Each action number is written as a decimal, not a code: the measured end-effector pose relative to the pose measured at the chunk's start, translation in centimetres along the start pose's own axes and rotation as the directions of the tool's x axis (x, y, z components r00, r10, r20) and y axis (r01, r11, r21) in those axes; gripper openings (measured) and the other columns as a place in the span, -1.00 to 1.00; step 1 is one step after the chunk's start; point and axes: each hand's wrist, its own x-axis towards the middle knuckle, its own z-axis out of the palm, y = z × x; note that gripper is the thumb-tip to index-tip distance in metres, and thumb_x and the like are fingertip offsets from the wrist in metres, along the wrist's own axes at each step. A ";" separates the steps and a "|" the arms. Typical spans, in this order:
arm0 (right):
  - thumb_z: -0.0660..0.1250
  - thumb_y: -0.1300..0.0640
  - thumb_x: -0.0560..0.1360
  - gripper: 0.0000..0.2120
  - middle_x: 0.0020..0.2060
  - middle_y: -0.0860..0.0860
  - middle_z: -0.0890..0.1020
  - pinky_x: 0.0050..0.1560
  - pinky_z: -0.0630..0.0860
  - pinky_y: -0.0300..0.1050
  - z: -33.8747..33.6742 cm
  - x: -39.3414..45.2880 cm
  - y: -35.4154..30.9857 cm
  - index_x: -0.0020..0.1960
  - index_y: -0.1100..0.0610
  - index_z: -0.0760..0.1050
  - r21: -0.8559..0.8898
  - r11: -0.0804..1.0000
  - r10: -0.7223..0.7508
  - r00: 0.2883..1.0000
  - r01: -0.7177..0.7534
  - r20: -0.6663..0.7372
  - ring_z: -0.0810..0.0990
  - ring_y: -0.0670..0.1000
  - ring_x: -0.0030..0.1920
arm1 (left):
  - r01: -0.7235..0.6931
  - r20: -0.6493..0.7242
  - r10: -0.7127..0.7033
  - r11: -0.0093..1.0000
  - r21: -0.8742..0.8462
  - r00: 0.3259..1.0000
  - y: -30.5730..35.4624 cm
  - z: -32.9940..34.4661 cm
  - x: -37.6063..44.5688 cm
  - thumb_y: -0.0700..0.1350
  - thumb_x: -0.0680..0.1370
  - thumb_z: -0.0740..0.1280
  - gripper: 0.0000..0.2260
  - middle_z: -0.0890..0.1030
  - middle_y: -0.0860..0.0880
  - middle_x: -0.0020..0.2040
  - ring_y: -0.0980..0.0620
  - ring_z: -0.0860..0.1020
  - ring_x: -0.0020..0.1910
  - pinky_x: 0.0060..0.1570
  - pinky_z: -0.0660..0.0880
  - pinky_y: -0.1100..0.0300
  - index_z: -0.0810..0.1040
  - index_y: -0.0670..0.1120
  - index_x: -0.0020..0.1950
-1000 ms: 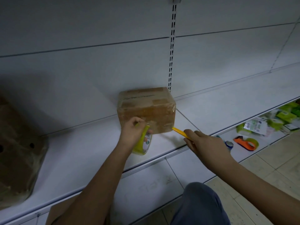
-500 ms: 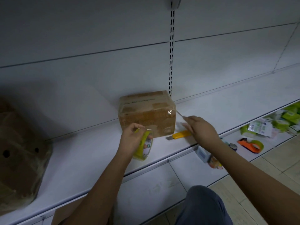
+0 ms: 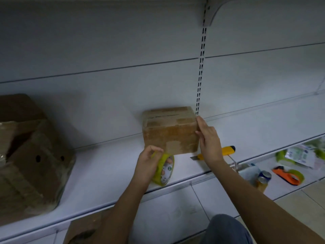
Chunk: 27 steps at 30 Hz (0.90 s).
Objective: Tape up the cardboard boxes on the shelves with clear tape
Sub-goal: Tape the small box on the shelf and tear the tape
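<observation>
I see the small cardboard box [image 3: 169,131] standing on the white shelf [image 3: 105,171], close to the back wall. My right hand [image 3: 208,138] lies flat against the right side of the box, fingers straight and together. My left hand [image 3: 147,166] holds the roll of clear tape [image 3: 164,171] with curled fingers, just in front of the box. A yellow utility knife [image 3: 226,150] lies on the shelf behind my right wrist. A bigger, crumpled box [image 3: 29,155] stands far left.
</observation>
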 end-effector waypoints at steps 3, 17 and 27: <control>0.07 0.16 0.69 -0.46 0.22 0.14 0.53 0.11 0.46 -0.08 0.5 -0.8 -1.5 0.62 0.01 -0.01 0.039 0.992 0.118 0.990 -0.121 0.071 0.52 0.10 0.16 | 0.007 -0.030 -0.008 0.999 -0.052 1.000 0.9 -1.3 -1.8 -0.20 0.61 0.31 -0.86 0.67 0.02 -0.25 0.07 0.66 -0.27 -0.35 0.53 0.29 0.54 -0.05 -0.13; 0.18 -0.01 0.66 -0.68 0.08 0.05 0.64 0.07 0.45 -0.11 2.5 -5.3 -14.4 0.22 0.15 0.57 0.316 0.935 0.045 0.937 -0.162 0.347 0.59 0.07 0.06 | -0.002 -0.155 -0.034 0.974 -0.226 0.987 2.6 -8.8 -11.0 -0.24 0.66 0.18 -0.93 0.61 0.13 -0.45 0.21 0.53 -0.52 -0.49 0.47 0.35 0.44 -0.16 0.06; 0.54 0.14 0.41 -0.87 -0.37 -0.14 0.67 -0.30 0.42 -0.45 5.0 -7.8 -22.8 -0.29 -0.02 0.67 0.414 0.893 -0.201 0.670 -0.174 0.715 0.60 -0.22 -0.32 | 0.198 -0.242 -0.223 0.972 -0.123 0.944 -2.2 -11.3 -15.7 -0.19 0.70 0.14 -0.80 0.54 0.00 -0.23 0.27 0.55 -0.51 -0.50 0.46 0.38 0.40 -0.20 0.30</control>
